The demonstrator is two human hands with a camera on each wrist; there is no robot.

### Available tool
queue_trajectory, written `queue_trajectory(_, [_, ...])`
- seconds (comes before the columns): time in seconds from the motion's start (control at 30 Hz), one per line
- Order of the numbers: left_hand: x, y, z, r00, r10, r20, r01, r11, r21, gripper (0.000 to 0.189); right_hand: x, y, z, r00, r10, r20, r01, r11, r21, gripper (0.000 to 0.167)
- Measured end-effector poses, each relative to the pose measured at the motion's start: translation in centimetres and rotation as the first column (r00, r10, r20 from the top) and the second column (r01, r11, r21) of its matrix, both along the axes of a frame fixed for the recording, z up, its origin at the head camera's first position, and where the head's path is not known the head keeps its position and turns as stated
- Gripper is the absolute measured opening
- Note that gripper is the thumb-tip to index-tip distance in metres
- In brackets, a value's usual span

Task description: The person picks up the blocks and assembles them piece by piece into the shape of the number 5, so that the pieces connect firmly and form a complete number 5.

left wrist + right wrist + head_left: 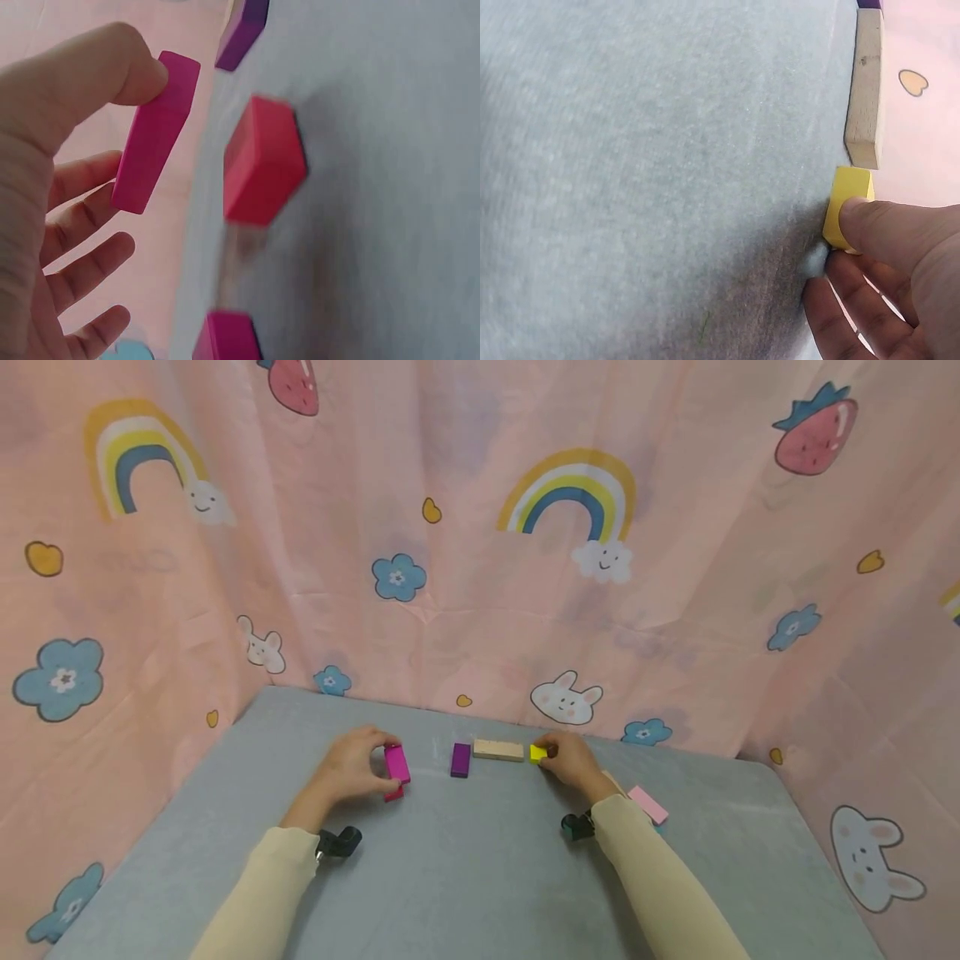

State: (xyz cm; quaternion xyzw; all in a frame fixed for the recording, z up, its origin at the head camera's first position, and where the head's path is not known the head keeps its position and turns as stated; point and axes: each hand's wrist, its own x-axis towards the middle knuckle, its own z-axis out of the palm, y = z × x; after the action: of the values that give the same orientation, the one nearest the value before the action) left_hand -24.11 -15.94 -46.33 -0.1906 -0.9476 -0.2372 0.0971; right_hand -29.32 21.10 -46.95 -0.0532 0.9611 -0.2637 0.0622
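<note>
My left hand [352, 770] pinches a magenta block [154, 135] between thumb and fingertips, holding it above the table. Beneath it a red block [262, 161] lies on the cloth, mostly covered by the magenta one in the head view. Another magenta block [227, 337] shows at the bottom of the left wrist view. On the right, my right hand [572, 762] grips a yellow block [847, 202] by its sides, near the end of a plain wooden block [865, 86]. At that wooden block's other end stands a purple block [461, 760].
By the right forearm lie a pink block [648, 805] and a partly hidden wooden piece [613, 782]; a bit of blue shows below the pink one. Grey cloth covers the table [465, 877]. A pink patterned curtain [480, 635] hangs along the back and sides.
</note>
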Motion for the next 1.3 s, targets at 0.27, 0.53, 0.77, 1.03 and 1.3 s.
queue_trajectory(0.27, [0.2, 2.3, -0.1, 0.998, -0.064, 0.018, 0.065, 0.998, -0.025, 0.056, -0.1, 0.0, 0.0, 1.000, -0.009, 0.004, 0.009, 1.000, 0.003, 0.029])
queue_trajectory(0.53, [0.4, 4.6, -0.8, 0.986, -0.157, 0.064, 0.161, 0.985, -0.058, 0.055, -0.2, 0.0, -0.1, 1.000, 0.027, 0.000, -0.027, 0.999, 0.018, 0.029])
queue_trajectory(0.77, [0.4, 6.2, -1.2, 0.971, -0.201, 0.131, 0.208, 0.977, -0.039, 0.056, -0.2, 0.4, -0.2, 0.997, 0.071, -0.025, -0.071, 0.997, -0.018, 0.031])
queue_trajectory(1.03, [0.3, 7.0, -1.6, 0.962, -0.205, 0.181, 0.212, 0.977, -0.018, 0.054, -0.2, 0.6, 0.0, 0.998, 0.069, -0.003, -0.069, 0.996, -0.061, 0.037])
queue_trajectory(1.3, [0.3, 7.1, -1.8, 0.955, -0.201, 0.218, 0.207, 0.978, -0.005, 0.055, 0.5, 1.0, 0.7, 0.998, 0.059, 0.013, -0.058, 0.994, -0.088, 0.037])
